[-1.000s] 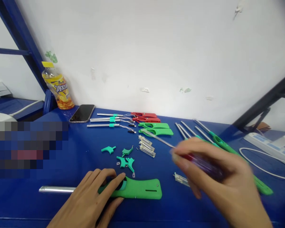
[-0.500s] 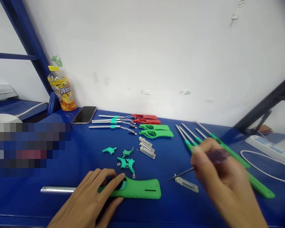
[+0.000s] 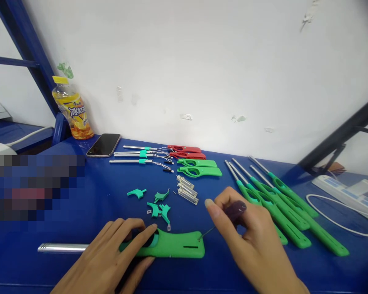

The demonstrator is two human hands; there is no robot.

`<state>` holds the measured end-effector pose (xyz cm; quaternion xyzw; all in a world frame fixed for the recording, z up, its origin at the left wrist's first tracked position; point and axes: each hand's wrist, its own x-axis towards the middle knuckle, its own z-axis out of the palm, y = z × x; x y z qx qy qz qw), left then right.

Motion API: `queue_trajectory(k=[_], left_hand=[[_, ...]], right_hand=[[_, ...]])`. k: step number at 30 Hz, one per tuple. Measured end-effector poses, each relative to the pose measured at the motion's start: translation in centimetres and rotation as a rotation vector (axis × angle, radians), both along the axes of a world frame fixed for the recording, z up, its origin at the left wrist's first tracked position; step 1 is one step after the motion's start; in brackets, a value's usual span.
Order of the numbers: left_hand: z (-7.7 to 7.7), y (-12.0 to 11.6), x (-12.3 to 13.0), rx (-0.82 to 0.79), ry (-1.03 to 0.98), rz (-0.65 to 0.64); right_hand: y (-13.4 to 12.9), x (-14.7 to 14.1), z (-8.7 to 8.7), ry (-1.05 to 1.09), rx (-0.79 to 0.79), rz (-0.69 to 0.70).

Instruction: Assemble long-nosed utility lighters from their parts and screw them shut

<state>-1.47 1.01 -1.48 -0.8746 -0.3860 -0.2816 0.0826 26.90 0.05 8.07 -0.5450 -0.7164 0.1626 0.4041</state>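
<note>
A green long-nosed lighter (image 3: 179, 241) lies flat on the blue table, its metal tube pointing left. My left hand (image 3: 107, 251) is closed around the lighter near its trigger opening. In my right hand (image 3: 254, 241) is a screwdriver with a dark purple handle (image 3: 235, 211). Its thin shaft slants down to the left, and the tip meets a small hole near the lighter's right end. Behind the lighter lie several loose teal triggers (image 3: 137, 193). Several clear fuel tanks (image 3: 188, 199) rest side by side farther back.
Metal tubes with wires (image 3: 130, 161) lie beside red handle shells (image 3: 188, 155) and green handle shells (image 3: 202, 171). Several green lighters (image 3: 297, 239) are fanned out at right, near a power strip (image 3: 349, 198). A phone (image 3: 104, 145) and a drink bottle (image 3: 72, 112) are back left.
My right hand has moved left, bringing the screwdriver tip from above the table onto the lighter's right end. The clear tank beside it is now hidden. My left hand still holds the lighter.
</note>
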Motion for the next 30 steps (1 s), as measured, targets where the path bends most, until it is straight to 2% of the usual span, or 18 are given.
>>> queue_trajectory(k=[11, 16, 22, 26, 28, 30], left_hand=[[-0.4, -0.2, -0.2, -0.048, 0.026, 0.029], [-0.4, -0.4, -0.3, -0.074, 0.047, 0.039], [-0.4, -0.5, -0.5, -0.081, 0.083, 0.038], [-0.5, -0.5, -0.5, -0.083, 0.083, 0.031], [-0.5, -0.6, -0.5, -0.081, 0.083, 0.029], [-0.6, -0.6, -0.5, -0.074, 0.085, 0.017]], right_hand=[[-0.5, 0.0, 0.2, 0.005, 0.045, -0.016], [-0.2, 0.0, 0.2, -0.039, 0.007, 0.019], [0.2, -0.2, -0.5, -0.068, -0.005, 0.033], [0.7, -0.1, -1.6, -0.071, 0.089, -0.069], [0.8, 0.2, -1.7, -0.113, 0.169, -0.032], [0.5, 0.5, -1.3, -0.147, 0.221, 0.061]])
